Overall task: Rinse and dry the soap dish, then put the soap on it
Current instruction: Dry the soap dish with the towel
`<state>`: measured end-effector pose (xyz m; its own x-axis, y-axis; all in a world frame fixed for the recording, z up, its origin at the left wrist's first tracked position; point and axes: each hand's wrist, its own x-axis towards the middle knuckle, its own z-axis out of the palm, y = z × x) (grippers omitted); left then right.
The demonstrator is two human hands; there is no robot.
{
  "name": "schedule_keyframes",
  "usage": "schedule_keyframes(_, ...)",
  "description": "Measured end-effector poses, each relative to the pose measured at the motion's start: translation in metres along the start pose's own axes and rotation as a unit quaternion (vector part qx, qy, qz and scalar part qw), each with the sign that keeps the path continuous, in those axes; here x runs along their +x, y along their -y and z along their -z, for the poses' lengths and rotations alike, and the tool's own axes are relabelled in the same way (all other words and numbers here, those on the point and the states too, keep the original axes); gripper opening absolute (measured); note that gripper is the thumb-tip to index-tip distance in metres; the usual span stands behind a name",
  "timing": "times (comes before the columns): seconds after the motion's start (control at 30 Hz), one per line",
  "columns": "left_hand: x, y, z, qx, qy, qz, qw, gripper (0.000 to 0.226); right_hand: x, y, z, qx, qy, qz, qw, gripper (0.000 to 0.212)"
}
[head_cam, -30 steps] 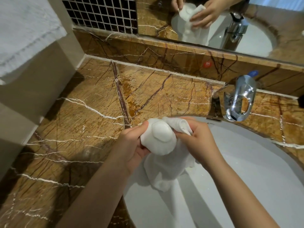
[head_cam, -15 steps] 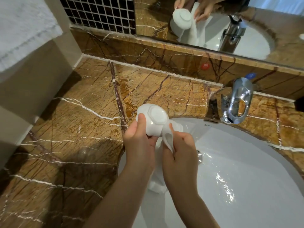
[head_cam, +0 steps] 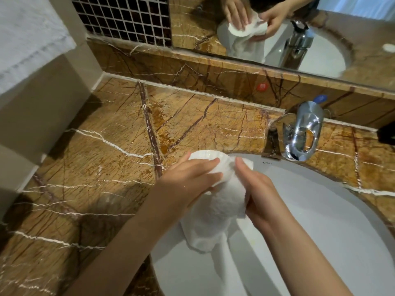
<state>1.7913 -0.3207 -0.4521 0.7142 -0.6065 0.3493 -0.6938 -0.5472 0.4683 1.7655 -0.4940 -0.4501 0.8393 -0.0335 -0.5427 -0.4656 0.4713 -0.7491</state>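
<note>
Over the left rim of the sink (head_cam: 320, 221), the left hand (head_cam: 188, 182) grips the soap dish (head_cam: 206, 155), fingers laid across it. The right hand (head_cam: 259, 195) is closed on a white cloth (head_cam: 215, 214) bunched against the dish. The counter (head_cam: 96, 167) lies open to the left; the tap (head_cam: 303, 131) stands near on the right.

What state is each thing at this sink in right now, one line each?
soap dish: held over the basin's edge, mostly wrapped in cloth.
white cloth: bunched around the dish, its tail hanging into the basin.
left hand: fingers pressed flat on the cloth-covered dish.
right hand: gripping the cloth.
faucet: no water running.
basin: no standing water.
soap: not in view.
</note>
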Motion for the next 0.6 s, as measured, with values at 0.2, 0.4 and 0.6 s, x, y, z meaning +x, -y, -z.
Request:
schedule_keyframes(0.2,-0.001,-0.007,-0.003,0.019,0.006,0.026,0.999,0.031,0.001,-0.010,-0.001,-0.047,-0.100,0.014,0.994,0.018)
schedule_keyframes(0.4,0.002,-0.028,-0.005,-0.462,-0.087,0.447,0.761,0.055,-0.002,-0.013,0.006,-0.045,-0.136,0.035,0.989,0.016)
schedule_keyframes(0.6,0.009,-0.033,0.000,-0.523,-0.169,0.533,0.643,0.025,-0.003,-0.022,0.031,0.018,-0.089,-0.003,0.996,0.030)
